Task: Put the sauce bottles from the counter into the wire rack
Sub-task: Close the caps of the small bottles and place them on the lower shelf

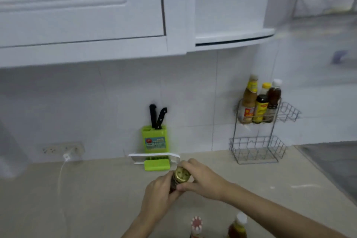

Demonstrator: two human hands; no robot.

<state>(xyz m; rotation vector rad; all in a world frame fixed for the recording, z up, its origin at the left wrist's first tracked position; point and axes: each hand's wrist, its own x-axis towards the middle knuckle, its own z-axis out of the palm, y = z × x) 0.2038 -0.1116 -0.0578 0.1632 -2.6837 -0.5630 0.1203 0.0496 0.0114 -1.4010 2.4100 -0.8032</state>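
Both hands hold a dark sauce bottle with a gold cap (181, 175) above the beige counter (96, 199). My left hand (161, 191) wraps its body and my right hand (201, 178) grips around the cap. A two-tier wire rack (257, 141) stands at the back right against the tiled wall. Its upper tier holds three bottles: an orange-brown one (248, 102), a dark one with a yellow label (261, 108) and a brown one with a white cap (273, 100). The lower tier (257, 150) is empty. Two more bottles stand at the near edge: a red-and-white capped one (196, 227) and a white-capped one (238, 227).
A green knife block (155, 139) with two black-handled knives stands against the wall, with a white and green holder (154, 161) in front of it. A power strip (63, 148) with a white charger cable sits at the left. White cabinets (81, 15) hang overhead.
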